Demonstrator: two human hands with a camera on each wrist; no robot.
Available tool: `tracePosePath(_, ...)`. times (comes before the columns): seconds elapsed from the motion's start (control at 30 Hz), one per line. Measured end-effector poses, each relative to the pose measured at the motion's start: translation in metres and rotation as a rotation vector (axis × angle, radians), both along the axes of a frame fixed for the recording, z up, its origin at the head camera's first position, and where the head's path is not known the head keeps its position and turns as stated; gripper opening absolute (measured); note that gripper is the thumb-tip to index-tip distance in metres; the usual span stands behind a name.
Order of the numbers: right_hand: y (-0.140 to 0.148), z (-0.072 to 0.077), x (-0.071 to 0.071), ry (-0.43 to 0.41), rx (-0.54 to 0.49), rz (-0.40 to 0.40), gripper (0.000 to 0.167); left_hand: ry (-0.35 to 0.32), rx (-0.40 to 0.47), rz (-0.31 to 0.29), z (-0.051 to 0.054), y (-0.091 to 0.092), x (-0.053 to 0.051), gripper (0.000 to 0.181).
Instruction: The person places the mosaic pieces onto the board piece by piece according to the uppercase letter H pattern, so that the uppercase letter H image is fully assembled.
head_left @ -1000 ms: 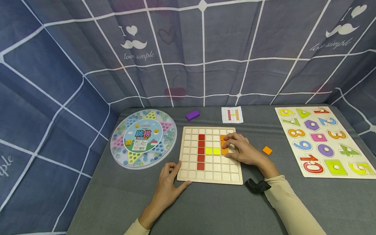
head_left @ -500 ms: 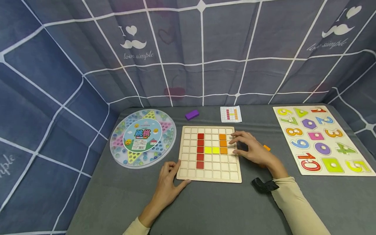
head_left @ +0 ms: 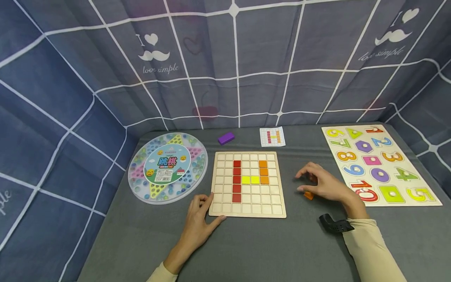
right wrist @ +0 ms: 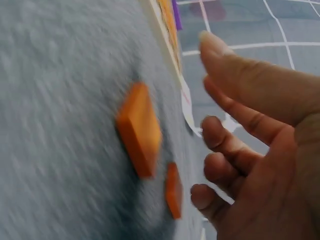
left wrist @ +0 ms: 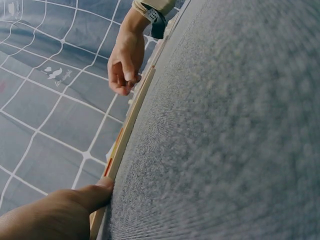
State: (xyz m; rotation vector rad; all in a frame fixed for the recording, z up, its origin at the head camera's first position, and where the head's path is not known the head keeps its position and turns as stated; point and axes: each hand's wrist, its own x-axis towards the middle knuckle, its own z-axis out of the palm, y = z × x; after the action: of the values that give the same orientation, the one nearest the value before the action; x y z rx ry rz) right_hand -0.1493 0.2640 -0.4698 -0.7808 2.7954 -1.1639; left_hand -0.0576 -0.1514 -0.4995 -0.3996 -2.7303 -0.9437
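A square wooden grid board lies on the grey cloth. In its cells sit a column of red tiles, a yellow pair and a column of orange tiles. My left hand rests at the board's near left corner, with the thumb along the near edge and a finger at the left edge. To the right of the board hovers my right hand, fingers bent and apart, holding nothing. Below it lies a loose orange tile; the right wrist view shows two loose orange tiles on the cloth.
Behind the board are a purple block and a small pattern card with a coloured H. A round Chinese checkers set lies left. At right is a number and shape puzzle board. A patterned curtain rises behind.
My right hand has left the orange column and moved right, over the loose orange tile. The third orange tile now shows uncovered on the board. My left hand stays at the corner.
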Motion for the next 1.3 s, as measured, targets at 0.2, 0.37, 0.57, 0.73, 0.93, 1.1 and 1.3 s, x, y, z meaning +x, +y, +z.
tracePosePath(0.2,0.007,0.008,0.005,-0.105,0.007,0.066,0.027,0.002,-0.001,0.004,0.0,0.0,0.0,0.082)
tracePosePath(0.37,0.007,0.012,0.007,-0.237,0.055,0.066,0.027,0.002,-0.004,0.005,0.0,0.0,0.0,0.081)
tracePosePath(0.57,0.005,0.015,0.007,-0.235,0.143,0.073,0.028,0.003,-0.008,0.004,0.0,0.0,0.0,0.082)
tracePosePath(0.73,0.001,0.015,0.007,-0.202,0.175,0.086,0.026,0.004,-0.008,0.003,0.0,0.0,0.0,0.082)
tracePosePath(0.93,-0.008,0.003,0.004,-0.07,0.075,0.137,0.027,0.009,-0.005,0.0,-0.001,0.0,0.0,0.083)
tracePosePath(1.1,-0.016,-0.002,0.001,-0.015,0.034,0.141,0.03,-0.01,-0.002,0.005,-0.001,0.0,0.0,0.082)
tracePosePath(1.3,-0.02,-0.002,0.0,-0.03,0.032,0.128,0.032,-0.02,-0.001,0.012,0.0,0.0,0.0,0.082)
